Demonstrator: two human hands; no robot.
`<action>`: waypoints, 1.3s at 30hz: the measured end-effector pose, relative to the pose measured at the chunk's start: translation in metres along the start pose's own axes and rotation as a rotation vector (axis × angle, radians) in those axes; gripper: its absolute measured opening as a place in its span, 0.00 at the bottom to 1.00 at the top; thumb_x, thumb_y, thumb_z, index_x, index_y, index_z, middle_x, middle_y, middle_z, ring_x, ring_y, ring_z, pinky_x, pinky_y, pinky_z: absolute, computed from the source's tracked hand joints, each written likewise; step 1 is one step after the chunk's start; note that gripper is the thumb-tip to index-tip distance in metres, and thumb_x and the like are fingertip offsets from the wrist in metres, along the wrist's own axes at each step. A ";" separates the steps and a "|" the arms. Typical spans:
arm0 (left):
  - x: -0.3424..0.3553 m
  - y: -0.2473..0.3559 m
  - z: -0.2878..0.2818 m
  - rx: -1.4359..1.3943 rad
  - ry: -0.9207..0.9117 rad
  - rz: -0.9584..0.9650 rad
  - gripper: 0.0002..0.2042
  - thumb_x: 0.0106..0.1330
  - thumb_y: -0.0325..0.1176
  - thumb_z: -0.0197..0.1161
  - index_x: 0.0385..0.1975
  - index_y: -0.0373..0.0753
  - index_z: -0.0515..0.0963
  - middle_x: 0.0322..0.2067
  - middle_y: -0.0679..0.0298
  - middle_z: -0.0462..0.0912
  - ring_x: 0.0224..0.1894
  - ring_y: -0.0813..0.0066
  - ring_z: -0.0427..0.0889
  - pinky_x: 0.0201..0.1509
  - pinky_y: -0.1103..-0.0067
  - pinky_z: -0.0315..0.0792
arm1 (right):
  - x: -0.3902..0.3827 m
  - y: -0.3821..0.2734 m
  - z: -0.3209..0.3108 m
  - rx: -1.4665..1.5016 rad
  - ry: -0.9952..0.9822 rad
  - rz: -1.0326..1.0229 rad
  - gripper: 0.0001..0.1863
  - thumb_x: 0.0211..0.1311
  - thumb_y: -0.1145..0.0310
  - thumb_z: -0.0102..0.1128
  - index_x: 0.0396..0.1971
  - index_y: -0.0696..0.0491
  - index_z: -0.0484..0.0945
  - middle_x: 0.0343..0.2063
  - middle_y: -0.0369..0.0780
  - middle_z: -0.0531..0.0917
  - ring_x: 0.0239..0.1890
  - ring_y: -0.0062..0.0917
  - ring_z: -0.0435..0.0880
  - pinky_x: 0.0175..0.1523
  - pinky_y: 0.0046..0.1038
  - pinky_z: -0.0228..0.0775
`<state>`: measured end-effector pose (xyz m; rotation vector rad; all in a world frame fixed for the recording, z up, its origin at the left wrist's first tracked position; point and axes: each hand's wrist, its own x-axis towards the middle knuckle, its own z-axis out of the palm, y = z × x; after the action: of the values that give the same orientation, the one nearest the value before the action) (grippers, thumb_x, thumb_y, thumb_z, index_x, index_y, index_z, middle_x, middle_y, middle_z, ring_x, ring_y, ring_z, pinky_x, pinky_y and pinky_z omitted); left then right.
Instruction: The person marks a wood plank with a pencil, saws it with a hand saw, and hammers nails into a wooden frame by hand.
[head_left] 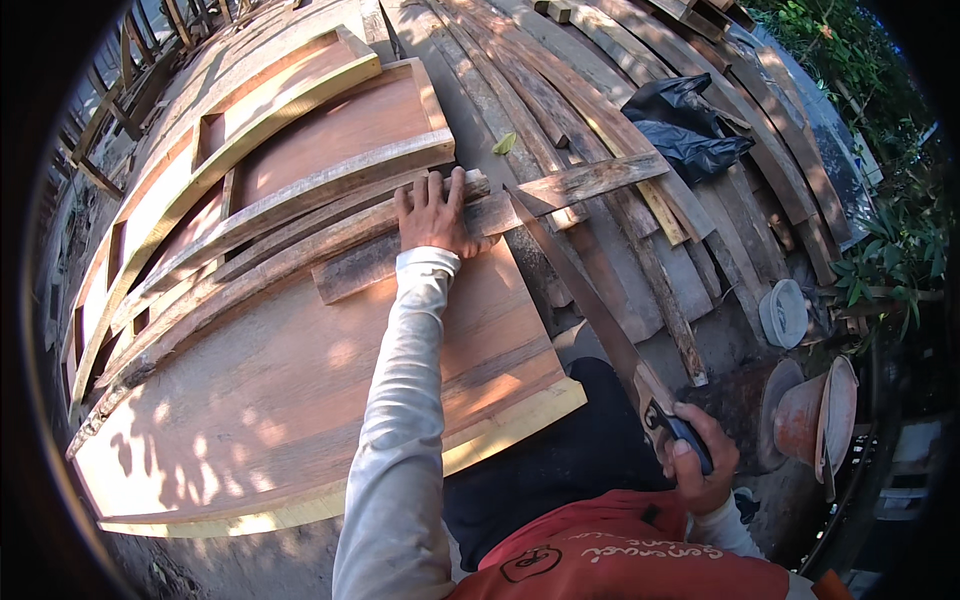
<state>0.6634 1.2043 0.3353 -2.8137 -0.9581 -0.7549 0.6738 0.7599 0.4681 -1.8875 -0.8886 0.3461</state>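
Observation:
My left hand is clamped over a short wooden board and the long batten beside it. Its fingers reach across the wood, and the thumb lies along the board's near edge. The board sticks out to the right, past the edge of a wooden panel. In my right hand is the dark handle of a handsaw, fingers wrapped round it. The saw's blade runs up and left, its tip end against the board just right of my left hand. Whether the teeth sit in a cut is too small to tell.
Framed wooden panels lie at the far left. Long planks spread over the ground at the back and right. A black plastic bag lies on them. A white plastic tub and a reddish bucket-like container stand at right.

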 end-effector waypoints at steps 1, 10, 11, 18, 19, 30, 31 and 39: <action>0.004 -0.001 0.002 -0.005 0.005 0.008 0.62 0.30 0.66 0.80 0.74 0.49 0.65 0.63 0.55 0.72 0.67 0.53 0.69 0.73 0.47 0.55 | -0.005 0.000 0.000 0.009 0.012 0.010 0.21 0.68 0.68 0.56 0.57 0.64 0.77 0.44 0.50 0.89 0.40 0.27 0.90 0.50 0.28 0.81; -0.029 0.003 0.014 -0.057 -0.137 -0.070 0.61 0.33 0.65 0.81 0.74 0.51 0.64 0.68 0.53 0.69 0.71 0.51 0.66 0.76 0.47 0.53 | 0.131 0.033 0.081 0.024 -0.051 -0.077 0.19 0.68 0.70 0.59 0.56 0.60 0.79 0.40 0.47 0.88 0.37 0.29 0.89 0.45 0.31 0.79; -0.029 -0.005 0.012 -0.036 -0.137 -0.075 0.61 0.32 0.64 0.81 0.74 0.51 0.64 0.67 0.54 0.69 0.71 0.51 0.66 0.76 0.47 0.53 | 0.084 0.024 0.052 0.049 -0.085 0.072 0.20 0.68 0.71 0.58 0.57 0.60 0.78 0.42 0.48 0.89 0.39 0.28 0.90 0.47 0.30 0.80; -0.013 0.015 0.019 -0.012 -0.098 -0.036 0.58 0.33 0.50 0.81 0.74 0.54 0.63 0.65 0.55 0.71 0.71 0.52 0.68 0.74 0.48 0.56 | 0.113 0.050 0.055 0.024 0.009 -0.016 0.19 0.69 0.71 0.57 0.56 0.61 0.79 0.39 0.47 0.87 0.38 0.29 0.88 0.46 0.30 0.79; -0.014 0.025 0.022 -0.026 -0.110 -0.023 0.58 0.33 0.50 0.81 0.74 0.54 0.63 0.65 0.55 0.71 0.71 0.52 0.68 0.74 0.48 0.56 | 0.154 0.064 0.073 0.055 0.022 -0.018 0.18 0.68 0.71 0.58 0.56 0.60 0.79 0.37 0.46 0.87 0.36 0.28 0.87 0.44 0.30 0.78; -0.013 0.012 0.033 0.003 -0.043 -0.015 0.61 0.32 0.71 0.78 0.73 0.51 0.65 0.65 0.55 0.71 0.70 0.52 0.67 0.74 0.47 0.55 | 0.017 0.052 0.018 -0.017 -0.008 -0.056 0.19 0.69 0.72 0.55 0.57 0.63 0.77 0.41 0.48 0.89 0.41 0.28 0.90 0.49 0.29 0.80; -0.017 0.014 0.039 -0.009 -0.031 -0.005 0.61 0.33 0.68 0.79 0.74 0.51 0.64 0.65 0.54 0.71 0.69 0.51 0.68 0.74 0.46 0.54 | 0.068 0.072 0.046 -0.006 -0.009 -0.060 0.19 0.68 0.72 0.56 0.57 0.61 0.78 0.40 0.48 0.88 0.40 0.30 0.89 0.48 0.30 0.80; -0.020 0.011 0.044 -0.004 -0.113 -0.059 0.59 0.36 0.67 0.79 0.75 0.54 0.63 0.68 0.55 0.69 0.72 0.53 0.66 0.74 0.46 0.54 | 0.059 0.069 0.042 -0.019 -0.044 -0.071 0.19 0.68 0.73 0.57 0.57 0.63 0.77 0.41 0.51 0.88 0.41 0.32 0.90 0.49 0.32 0.80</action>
<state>0.6750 1.1940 0.2878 -2.8702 -1.0615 -0.6099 0.7201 0.8125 0.3963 -1.8668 -0.9891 0.3375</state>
